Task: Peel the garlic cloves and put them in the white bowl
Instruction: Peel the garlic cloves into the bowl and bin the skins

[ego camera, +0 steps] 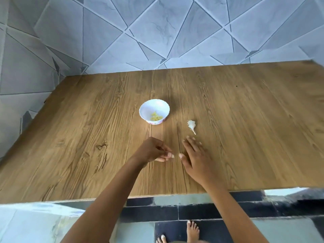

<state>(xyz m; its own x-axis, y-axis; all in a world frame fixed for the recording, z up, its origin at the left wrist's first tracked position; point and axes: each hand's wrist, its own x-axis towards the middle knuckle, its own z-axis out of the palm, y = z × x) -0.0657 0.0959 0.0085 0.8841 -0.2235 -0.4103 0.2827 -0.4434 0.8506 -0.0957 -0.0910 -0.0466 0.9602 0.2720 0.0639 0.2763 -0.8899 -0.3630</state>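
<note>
Two bare forearms (112, 199) reach over the grained wooden table (245, 120). The left hand (152, 151) curls, pinching a pale bit (172, 156), clove or skin I cannot tell; the right hand (194, 158) lies flat, fingers straight. Peeled yellowish cloves (156, 117) sit in the glossy white bowl (146, 109). The garlic remnant (191, 124) nearby looks papery, light and crumbly: best pinched by its stiff stalk

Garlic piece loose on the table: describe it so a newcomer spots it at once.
On the wooden table, find the white bowl near the middle. Right of it and nearer the person, beyond the right hand, lies the garlic piece. It is papery white with a thin stalk, unlike the yellowish peeled cloves inside the bowl.
</note>
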